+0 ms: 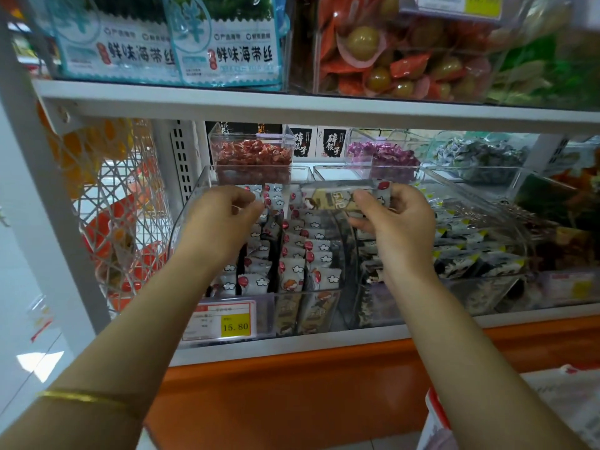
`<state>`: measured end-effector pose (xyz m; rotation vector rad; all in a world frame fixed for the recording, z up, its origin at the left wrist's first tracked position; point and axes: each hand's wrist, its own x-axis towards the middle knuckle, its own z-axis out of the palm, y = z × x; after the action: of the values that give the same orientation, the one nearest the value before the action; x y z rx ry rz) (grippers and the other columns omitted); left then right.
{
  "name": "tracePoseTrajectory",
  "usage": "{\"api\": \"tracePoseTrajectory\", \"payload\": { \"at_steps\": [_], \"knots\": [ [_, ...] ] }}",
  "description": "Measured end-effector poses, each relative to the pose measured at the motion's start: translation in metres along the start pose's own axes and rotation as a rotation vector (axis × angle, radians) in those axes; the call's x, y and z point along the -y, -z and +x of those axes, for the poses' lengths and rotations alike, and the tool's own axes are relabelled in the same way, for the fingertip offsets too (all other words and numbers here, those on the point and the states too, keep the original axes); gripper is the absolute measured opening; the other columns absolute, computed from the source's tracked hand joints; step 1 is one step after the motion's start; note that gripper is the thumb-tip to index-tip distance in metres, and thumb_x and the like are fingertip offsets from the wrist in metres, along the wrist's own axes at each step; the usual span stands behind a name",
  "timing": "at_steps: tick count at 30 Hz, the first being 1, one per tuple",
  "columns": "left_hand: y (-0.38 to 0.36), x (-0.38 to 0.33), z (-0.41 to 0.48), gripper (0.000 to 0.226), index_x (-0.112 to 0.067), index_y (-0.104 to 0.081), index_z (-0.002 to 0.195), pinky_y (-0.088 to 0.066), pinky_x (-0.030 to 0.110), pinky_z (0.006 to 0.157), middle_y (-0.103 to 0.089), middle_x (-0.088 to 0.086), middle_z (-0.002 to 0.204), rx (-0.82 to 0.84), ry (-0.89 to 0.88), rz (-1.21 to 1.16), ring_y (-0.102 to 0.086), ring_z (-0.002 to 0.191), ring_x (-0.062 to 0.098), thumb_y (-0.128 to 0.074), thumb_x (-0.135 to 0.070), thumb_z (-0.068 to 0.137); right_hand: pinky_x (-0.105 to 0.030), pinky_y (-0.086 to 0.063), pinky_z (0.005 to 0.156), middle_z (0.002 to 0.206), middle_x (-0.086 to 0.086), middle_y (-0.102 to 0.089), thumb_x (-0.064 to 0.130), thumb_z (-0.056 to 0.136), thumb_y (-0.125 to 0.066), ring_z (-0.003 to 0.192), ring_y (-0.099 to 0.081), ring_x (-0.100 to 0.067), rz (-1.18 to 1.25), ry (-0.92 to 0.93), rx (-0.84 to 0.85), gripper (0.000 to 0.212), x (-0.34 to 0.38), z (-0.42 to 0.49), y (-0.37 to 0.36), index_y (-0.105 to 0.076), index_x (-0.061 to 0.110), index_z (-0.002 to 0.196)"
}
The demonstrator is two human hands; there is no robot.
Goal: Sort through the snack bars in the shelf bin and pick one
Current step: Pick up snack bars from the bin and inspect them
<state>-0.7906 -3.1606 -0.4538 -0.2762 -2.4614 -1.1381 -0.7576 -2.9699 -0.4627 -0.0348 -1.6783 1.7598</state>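
Note:
A clear plastic shelf bin (pixel 191 203) on the middle shelf holds several rows of white-wrapped snack bars (pixel 302 251) printed with red balloons and clouds. My right hand (pixel 394 219) pinches one snack bar (pixel 337 198) by its right end and holds it level above the bin. My left hand (pixel 224 212) hovers over the left rows with fingers curled; whether it holds anything is hidden by the fingers.
A yellow price tag (pixel 235 324) reading 15.80 is fixed to the bin's front. A neighbouring bin (pixel 487 284) to the right holds black-and-white packets. Small tubs of red (pixel 251 154) and purple (pixel 383 154) sweets stand behind. The upper shelf edge (pixel 292 105) is close overhead. An orange shelf front (pixel 292 384) runs below.

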Motion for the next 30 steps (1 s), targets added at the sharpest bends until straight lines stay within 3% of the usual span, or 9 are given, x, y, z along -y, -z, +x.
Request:
{"api": "tracePoseTrajectory", "payload": {
  "at_steps": [3,5,10,12,14,18,21,27,30],
  "knots": [
    [-0.010,0.004,0.024,0.031,-0.010,-0.069,0.104,-0.043,0.036,0.093,-0.063,0.014,0.114,0.114,-0.007,0.279,-0.055,0.106,0.029,-0.055,-0.034,0.091,-0.024,-0.058,0.061,0.088,0.004,-0.057,0.016,0.084,-0.069,0.055,-0.066,-0.008,-0.023,-0.020,-0.020,0.017,-0.005,0.005,-0.001,-0.051,0.018,0.085],
    [-0.021,0.005,0.039,0.035,-0.011,-0.069,0.100,-0.030,0.043,0.107,-0.057,0.016,0.123,0.213,-0.016,0.511,-0.046,0.119,0.033,-0.052,-0.040,0.091,-0.023,-0.058,0.060,0.088,0.002,-0.055,0.015,0.085,-0.068,0.057,-0.066,-0.008,-0.014,-0.036,-0.030,0.018,-0.006,0.008,-0.003,-0.051,0.017,0.088],
    [-0.043,0.014,0.054,0.036,-0.010,-0.067,0.102,-0.033,0.049,0.105,-0.044,0.018,0.129,0.341,0.000,0.717,-0.032,0.128,0.037,-0.056,-0.041,0.089,-0.013,-0.052,0.055,0.079,0.003,-0.045,0.013,0.085,-0.068,0.068,-0.060,-0.018,0.025,-0.047,-0.040,0.017,-0.009,0.010,-0.006,-0.051,0.016,0.086],
    [-0.046,0.018,0.056,0.031,-0.010,-0.067,0.098,-0.040,0.049,0.101,-0.051,0.016,0.121,0.330,-0.001,0.713,-0.040,0.121,0.036,-0.059,-0.038,0.087,-0.013,-0.052,0.055,0.078,0.003,-0.044,0.012,0.085,-0.067,0.068,-0.059,-0.020,0.015,-0.038,-0.030,0.019,-0.009,0.010,-0.006,-0.049,0.019,0.082],
    [-0.048,0.019,0.058,0.024,-0.009,-0.067,0.094,-0.044,0.048,0.096,-0.057,0.016,0.112,0.308,0.017,0.650,-0.049,0.113,0.034,-0.060,-0.031,0.088,-0.017,-0.055,0.057,0.081,-0.004,-0.047,0.012,0.085,-0.067,0.068,-0.059,-0.021,-0.006,-0.026,-0.013,0.016,-0.010,0.009,-0.007,-0.052,0.007,0.089],
    [-0.049,0.017,0.063,0.019,-0.005,-0.068,0.089,-0.051,0.046,0.086,-0.063,0.019,0.101,0.223,0.009,0.520,-0.057,0.100,0.035,-0.053,-0.017,0.090,-0.031,-0.059,0.066,0.096,-0.011,-0.055,0.014,0.085,-0.067,0.055,-0.062,-0.005,-0.040,-0.046,-0.007,0.030,-0.010,0.009,-0.008,-0.053,-0.001,0.107],
    [-0.051,0.011,0.065,0.012,-0.008,-0.065,0.087,-0.051,0.039,0.081,-0.065,0.015,0.097,0.180,-0.037,0.407,-0.060,0.089,0.031,-0.054,-0.012,0.090,-0.027,-0.059,0.063,0.092,-0.008,-0.053,0.013,0.085,-0.066,0.053,-0.060,-0.002,-0.031,-0.043,-0.004,0.028,-0.009,0.009,-0.008,-0.053,-0.001,0.106],
    [-0.059,0.009,0.063,0.006,-0.005,-0.057,0.091,-0.039,0.029,0.072,-0.061,0.015,0.099,0.338,-0.104,0.334,-0.051,0.085,0.024,-0.051,-0.007,0.091,-0.044,-0.057,0.074,0.082,0.001,-0.056,0.017,0.086,-0.066,0.054,-0.063,-0.003,-0.059,-0.084,-0.007,0.033,-0.010,0.010,-0.005,-0.053,-0.001,0.110],
    [-0.060,0.013,0.059,0.006,-0.008,-0.057,0.092,-0.045,0.033,0.076,-0.062,0.012,0.099,0.393,-0.158,0.362,-0.055,0.089,0.027,-0.053,-0.011,0.092,-0.046,-0.057,0.072,0.081,-0.004,-0.057,0.014,0.085,-0.067,0.059,-0.065,-0.009,-0.119,-0.036,0.003,0.023,-0.010,0.014,-0.007,-0.054,-0.001,0.098]
  ]
}}
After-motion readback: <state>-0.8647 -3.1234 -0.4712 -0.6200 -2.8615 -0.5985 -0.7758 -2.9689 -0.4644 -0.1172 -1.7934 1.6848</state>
